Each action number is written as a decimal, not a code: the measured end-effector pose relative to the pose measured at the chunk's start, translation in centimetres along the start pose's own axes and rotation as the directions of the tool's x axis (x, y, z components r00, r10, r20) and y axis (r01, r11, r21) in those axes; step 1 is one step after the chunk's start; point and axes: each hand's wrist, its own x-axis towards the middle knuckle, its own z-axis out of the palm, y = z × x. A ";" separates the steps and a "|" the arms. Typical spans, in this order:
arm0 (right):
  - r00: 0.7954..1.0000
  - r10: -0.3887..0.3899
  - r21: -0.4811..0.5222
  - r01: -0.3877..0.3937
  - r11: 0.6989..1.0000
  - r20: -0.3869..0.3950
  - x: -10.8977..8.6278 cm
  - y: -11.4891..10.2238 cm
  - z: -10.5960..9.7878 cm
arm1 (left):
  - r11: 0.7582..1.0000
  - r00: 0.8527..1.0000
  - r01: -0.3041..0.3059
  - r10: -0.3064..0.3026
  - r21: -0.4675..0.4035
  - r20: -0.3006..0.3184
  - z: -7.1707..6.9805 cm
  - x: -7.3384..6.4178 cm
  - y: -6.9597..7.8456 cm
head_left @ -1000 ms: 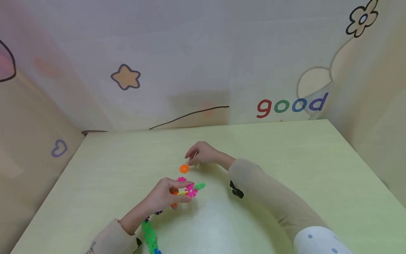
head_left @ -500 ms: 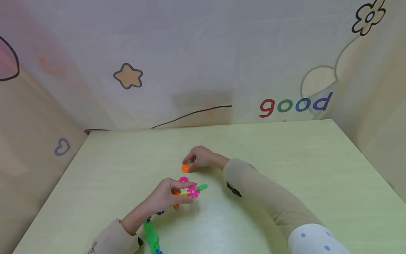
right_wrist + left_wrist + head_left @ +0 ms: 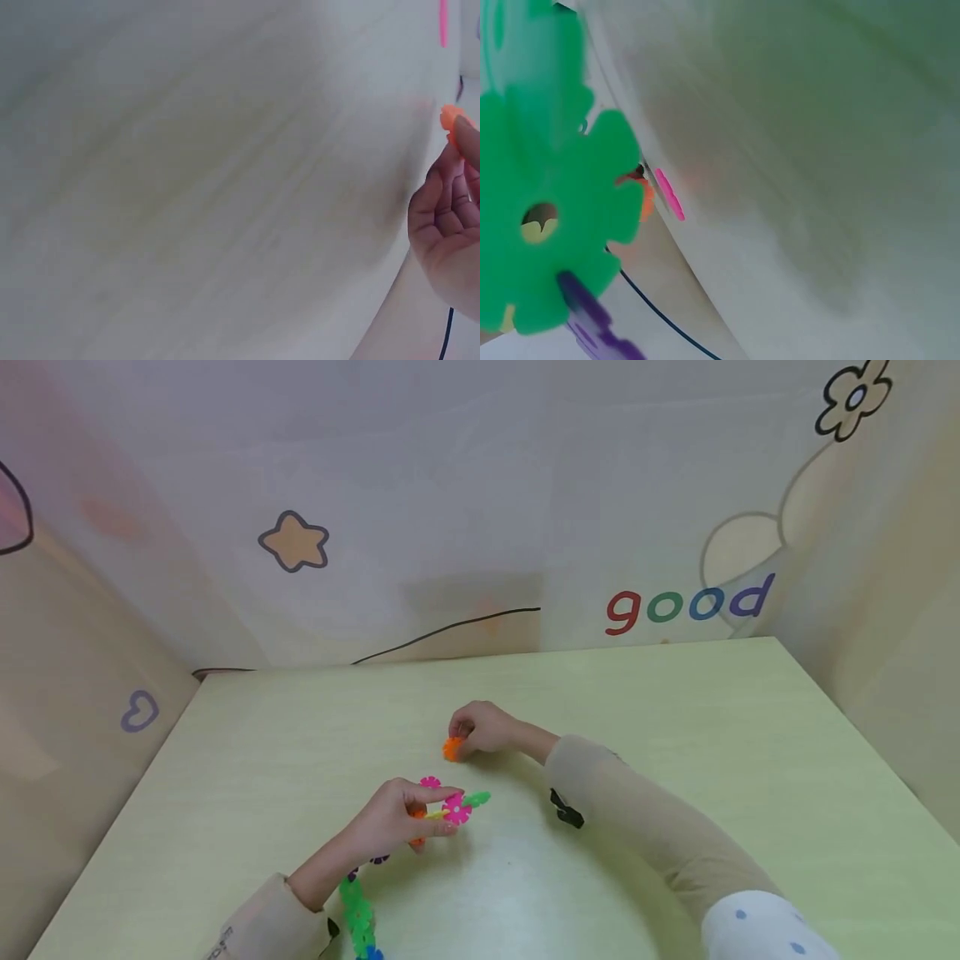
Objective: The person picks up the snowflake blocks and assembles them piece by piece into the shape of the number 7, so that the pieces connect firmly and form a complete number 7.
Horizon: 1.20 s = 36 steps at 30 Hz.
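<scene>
My right hand (image 3: 483, 727) pinches an orange notched flower disc (image 3: 452, 749) between thumb and fingers, low over the table. In the right wrist view the orange disc (image 3: 451, 120) shows at the fingertips. My left hand (image 3: 390, 818) holds a chain of interlocking flower discs, its thumb and index finger at a pink disc (image 3: 456, 809). A green disc (image 3: 477, 798) juts from the pink one to the right. Yellow and orange discs sit partly hidden within the grip. Below the wrist hang green discs (image 3: 357, 914), which loom large in the left wrist view along with a purple disc (image 3: 596, 322).
Just beyond my left hand a loose pink disc (image 3: 430, 782) lies on the pale green table (image 3: 637, 718). Fabric walls (image 3: 450, 485) with printed drawings stand behind the table and on both sides.
My right hand first reached down to the orange disc lying on the table. It now pinches the disc and has drawn it slightly right. My left hand stays nearly still.
</scene>
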 end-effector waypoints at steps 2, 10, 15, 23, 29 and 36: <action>1.000 0.001 0.050 -0.001 0.999 -0.004 -0.5 0.2 -0.3 | 1.000 1.000 -0.001 0.001 0.005 -0.007 0.0 0.1 0.0; 0.999 -0.006 0.191 0.013 0.981 -0.032 -3.0 1.0 -1.6 | 0.999 0.999 0.020 -0.019 0.032 -0.038 -0.2 0.4 0.1; 0.999 0.009 0.264 0.000 0.964 -0.031 -4.4 1.2 -1.9 | 0.999 0.999 0.004 -0.002 0.038 -0.045 -0.2 0.6 0.1; 0.998 -0.012 0.326 0.031 0.945 -0.061 -6.8 1.2 -2.1 | 0.999 0.999 -0.010 0.012 0.049 -0.048 0.0 0.7 0.0; 0.995 -0.031 0.377 0.066 0.924 -0.097 -8.9 0.5 -2.1 | 0.999 0.999 -0.012 0.015 0.053 -0.051 0.0 0.6 0.1; 0.993 -0.007 0.446 0.058 0.893 -0.114 -10.9 -0.5 -1.8 | 0.998 0.997 0.017 -0.012 0.059 -0.078 0.1 0.8 0.4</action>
